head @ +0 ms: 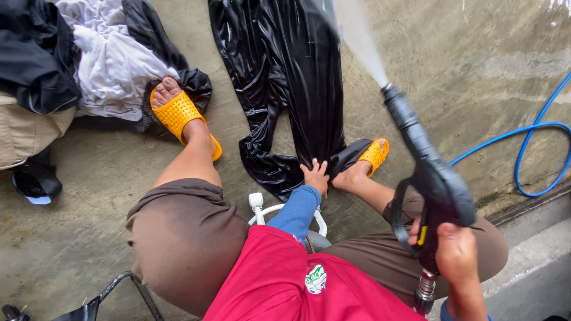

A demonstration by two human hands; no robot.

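The fingers of the right hand (457,252) are clenched around the grip of a black pressure-washer gun (429,178), its lance angled up and away so that a white fan of spray (360,38) leaves the nozzle toward the top of the view. The left hand (316,175), in a blue sleeve, lies with fingers spread flat, grasping nothing, pressing down on the lower hem of a black garment (285,77).

That garment lies stretched out on the wet concrete floor (476,71), running from the left hand up to the top edge of the view, between the person's two feet in yellow slides (178,116). It looks soaked and glossy, so it is likely heavy with water, limp and slick; it should cling to the concrete rather than slide, and a pinch at the hem or a thick seam would probably hold better than the smooth middle. The gun looks rigid and weighty, best held at its handle.

Beyond the left foot sits a heap of clothes (101,59), white and dark pieces mixed. A blue hose (529,142) loops across the floor on the right, near a raised concrete ledge (535,261). The person sits low on a small stool with a white frame (262,211).
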